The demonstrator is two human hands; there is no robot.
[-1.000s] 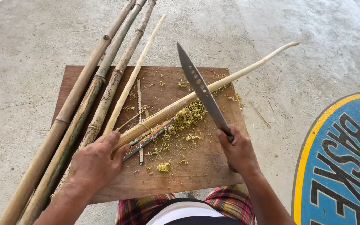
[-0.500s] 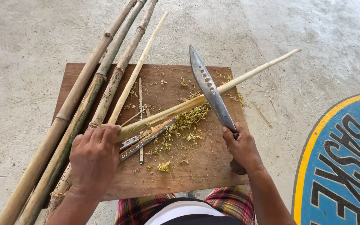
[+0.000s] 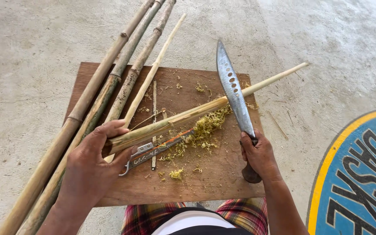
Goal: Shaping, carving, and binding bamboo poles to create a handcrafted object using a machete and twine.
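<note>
Left hand (image 3: 90,163) gripping the near end of a peeled bamboo stick (image 3: 183,117) lying across the wooden board (image 3: 205,182), right hand (image 3: 260,156) clasping a large knife (image 3: 236,98), blade resting on the stick mid-board, shavings (image 3: 205,126) beside it, bamboo poles (image 3: 109,82) lying along the board's left edge

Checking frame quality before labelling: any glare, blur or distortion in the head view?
Head view: soft, even daylight with faint shadows; mild sheen but no blown glare on the knife blade; the right hand, left hand and held bamboo stick are sharp, with no motion blur; wide-angle lens, the bamboo poles splaying toward the lower edge; the wooden board is well exposed.
</note>
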